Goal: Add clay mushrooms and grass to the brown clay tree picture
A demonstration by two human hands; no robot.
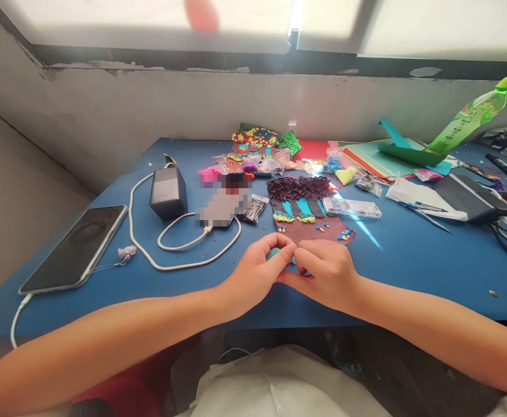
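My left hand (259,272) and my right hand (325,272) meet at the front of the blue table (409,255). Both are closed in a pinch on a small teal lump of clay (274,253), which is mostly hidden by my fingers. Just beyond my fingertips lies a brown clay picture (307,211) with a dark ruffled top, teal stripes and small yellow and blue bits.
A phone (77,246) lies at the left. A charger block (167,192) with a white cable (192,243) leads to a blurred device. Clay bags and another colourful clay piece (255,142) sit behind. Paper sheets, a green bottle (470,119), a clear box (352,207) and tools lie to the right.
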